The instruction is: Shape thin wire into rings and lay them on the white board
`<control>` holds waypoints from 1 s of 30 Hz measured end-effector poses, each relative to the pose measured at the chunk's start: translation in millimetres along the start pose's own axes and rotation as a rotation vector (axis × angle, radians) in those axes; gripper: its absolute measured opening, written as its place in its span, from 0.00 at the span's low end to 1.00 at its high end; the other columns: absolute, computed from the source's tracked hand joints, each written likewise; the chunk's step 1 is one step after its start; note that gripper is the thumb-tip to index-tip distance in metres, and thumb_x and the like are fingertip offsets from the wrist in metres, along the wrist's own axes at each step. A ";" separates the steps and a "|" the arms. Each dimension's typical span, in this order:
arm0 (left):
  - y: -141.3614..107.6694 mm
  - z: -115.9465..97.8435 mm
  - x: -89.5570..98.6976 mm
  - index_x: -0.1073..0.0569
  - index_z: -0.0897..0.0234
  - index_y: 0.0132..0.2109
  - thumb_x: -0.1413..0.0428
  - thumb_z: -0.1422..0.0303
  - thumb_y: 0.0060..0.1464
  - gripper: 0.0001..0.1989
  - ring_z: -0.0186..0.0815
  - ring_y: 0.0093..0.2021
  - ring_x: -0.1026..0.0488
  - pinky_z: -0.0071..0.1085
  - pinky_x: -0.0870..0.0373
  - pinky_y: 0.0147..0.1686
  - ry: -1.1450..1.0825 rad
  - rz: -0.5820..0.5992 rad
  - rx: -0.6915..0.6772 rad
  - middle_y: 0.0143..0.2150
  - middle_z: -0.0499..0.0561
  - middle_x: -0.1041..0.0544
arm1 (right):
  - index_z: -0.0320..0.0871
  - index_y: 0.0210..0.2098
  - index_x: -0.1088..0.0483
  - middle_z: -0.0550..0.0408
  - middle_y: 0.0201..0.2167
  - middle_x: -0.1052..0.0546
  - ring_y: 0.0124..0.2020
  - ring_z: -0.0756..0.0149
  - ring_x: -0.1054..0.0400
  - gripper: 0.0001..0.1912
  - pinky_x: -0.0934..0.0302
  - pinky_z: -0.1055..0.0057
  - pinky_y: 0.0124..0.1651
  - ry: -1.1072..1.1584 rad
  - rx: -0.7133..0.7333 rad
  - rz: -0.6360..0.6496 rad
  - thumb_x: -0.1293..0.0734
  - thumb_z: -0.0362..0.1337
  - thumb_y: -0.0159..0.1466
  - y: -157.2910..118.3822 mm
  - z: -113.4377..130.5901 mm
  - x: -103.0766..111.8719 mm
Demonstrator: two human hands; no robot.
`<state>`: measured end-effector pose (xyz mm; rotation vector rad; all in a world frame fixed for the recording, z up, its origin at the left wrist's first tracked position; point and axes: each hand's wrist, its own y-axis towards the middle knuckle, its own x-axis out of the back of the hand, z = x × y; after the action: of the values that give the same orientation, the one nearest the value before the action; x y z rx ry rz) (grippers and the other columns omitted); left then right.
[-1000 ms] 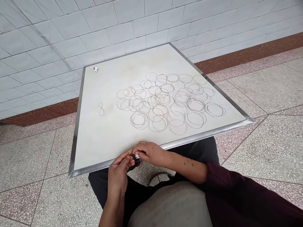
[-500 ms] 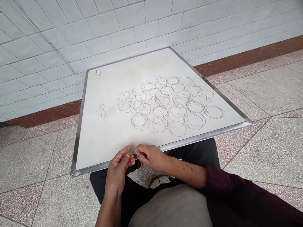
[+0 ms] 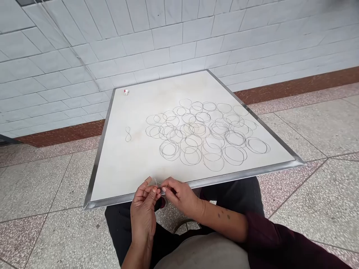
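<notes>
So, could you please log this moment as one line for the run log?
left hand: pinches thin wire | right hand: pinches same wire | white board: wire rings scattered

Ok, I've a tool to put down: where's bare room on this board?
Bare white board runs left of the wire rings, around the figure-eight loop, and along the far edge. The rings crowd the middle and right; the left hand and right hand pinch a wire at the near edge.
</notes>
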<state>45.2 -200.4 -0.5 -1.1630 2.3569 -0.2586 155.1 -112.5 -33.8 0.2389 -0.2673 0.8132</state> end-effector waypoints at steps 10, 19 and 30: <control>-8.8 -5.4 8.5 0.21 0.64 0.48 0.29 0.68 0.40 0.24 0.31 0.34 0.23 0.26 0.28 0.37 0.012 0.047 0.040 0.35 0.51 0.18 | 0.45 0.39 0.31 0.58 0.28 0.28 0.29 0.68 0.35 0.10 0.41 0.72 0.36 -0.087 0.089 0.089 0.43 0.38 0.72 -10.8 6.4 1.9; -13.3 -10.0 13.6 0.19 0.63 0.45 0.29 0.66 0.40 0.22 0.34 0.35 0.23 0.28 0.29 0.38 0.059 0.104 0.005 0.32 0.50 0.19 | 0.44 0.40 0.30 0.56 0.28 0.30 0.26 0.68 0.37 0.17 0.38 0.69 0.32 0.076 0.086 0.162 0.45 0.45 0.73 -13.1 24.4 13.3; -22.3 -18.9 20.2 0.23 0.64 0.52 0.30 0.64 0.45 0.26 0.32 0.32 0.28 0.28 0.32 0.36 0.181 0.204 0.020 0.33 0.51 0.19 | 0.45 0.48 0.33 0.62 0.30 0.31 0.24 0.76 0.39 0.24 0.44 0.78 0.23 0.688 -0.164 0.293 0.25 0.47 0.58 -6.8 18.1 14.6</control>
<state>40.6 -230.9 17.1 -0.9136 2.6024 -0.3272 167.1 -112.7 -12.8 -0.2451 0.2859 1.1063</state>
